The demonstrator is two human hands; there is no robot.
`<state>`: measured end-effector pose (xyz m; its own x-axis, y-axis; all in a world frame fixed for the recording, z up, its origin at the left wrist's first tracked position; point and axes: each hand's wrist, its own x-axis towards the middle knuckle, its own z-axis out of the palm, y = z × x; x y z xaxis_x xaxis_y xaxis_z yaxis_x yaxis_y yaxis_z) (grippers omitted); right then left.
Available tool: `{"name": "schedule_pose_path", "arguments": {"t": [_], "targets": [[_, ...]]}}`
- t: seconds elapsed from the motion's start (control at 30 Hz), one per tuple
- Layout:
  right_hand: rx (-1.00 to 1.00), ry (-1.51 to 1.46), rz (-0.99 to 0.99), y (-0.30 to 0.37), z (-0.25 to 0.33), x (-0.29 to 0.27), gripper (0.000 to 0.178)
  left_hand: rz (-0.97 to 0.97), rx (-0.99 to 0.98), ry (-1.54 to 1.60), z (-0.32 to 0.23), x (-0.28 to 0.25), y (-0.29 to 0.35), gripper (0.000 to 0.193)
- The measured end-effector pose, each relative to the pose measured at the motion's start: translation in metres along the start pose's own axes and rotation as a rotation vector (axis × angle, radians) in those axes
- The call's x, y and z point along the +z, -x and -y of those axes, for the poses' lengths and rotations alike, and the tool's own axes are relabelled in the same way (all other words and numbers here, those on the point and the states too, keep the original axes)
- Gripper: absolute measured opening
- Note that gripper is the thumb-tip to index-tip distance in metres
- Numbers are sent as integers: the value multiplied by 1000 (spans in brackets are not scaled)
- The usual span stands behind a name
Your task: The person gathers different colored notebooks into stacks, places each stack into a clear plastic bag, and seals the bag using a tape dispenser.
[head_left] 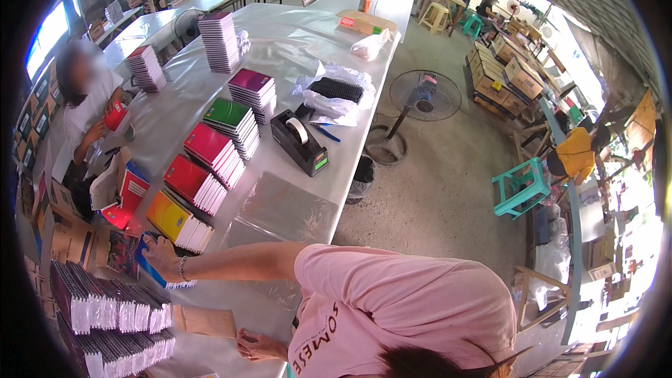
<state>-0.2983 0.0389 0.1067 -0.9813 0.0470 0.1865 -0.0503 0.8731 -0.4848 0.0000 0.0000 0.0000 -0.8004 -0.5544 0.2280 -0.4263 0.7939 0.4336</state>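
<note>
The right hand (pixel 162 259) has fingers laid over blue notebooks (pixel 149 271) near the far edge of the tabletop (pixel 280 24), grip unconfirmed, and should bear evenly; the left hand (pixel 260 346), fingers curled, hold indeterminable, sits beside a brown packet (pixel 204 322).

Through my remote feed, I'm seeing blue-covered notebooks (pixel 147 266) lying in a low stack, their pale page edges showing along the near side. The right hand (pixel 163 257) is covering much of the top cover, so I'm not making out how many there are. Nearer the person, I'm finding a flat, plain brown rectangular packet (pixel 204 321), lying just beside the left hand (pixel 257 345), its broad face turned up.
</note>
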Motion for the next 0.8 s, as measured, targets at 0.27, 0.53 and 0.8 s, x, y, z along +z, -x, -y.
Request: {"name": "schedule_pose_path", "arguments": {"t": [0.27, 0.53, 0.8], "targets": [[-10, 33, 31, 11, -7, -14, 29, 4, -5, -3, 3, 4, 6, 19], [11, -92, 60, 10, -4, -29, 36, -21, 3, -16, 4, 2, 2, 18], [-3, -150, 37, 9, -8, -29, 43, -4, -5, -5, -5, -5, 2, 18]]}}
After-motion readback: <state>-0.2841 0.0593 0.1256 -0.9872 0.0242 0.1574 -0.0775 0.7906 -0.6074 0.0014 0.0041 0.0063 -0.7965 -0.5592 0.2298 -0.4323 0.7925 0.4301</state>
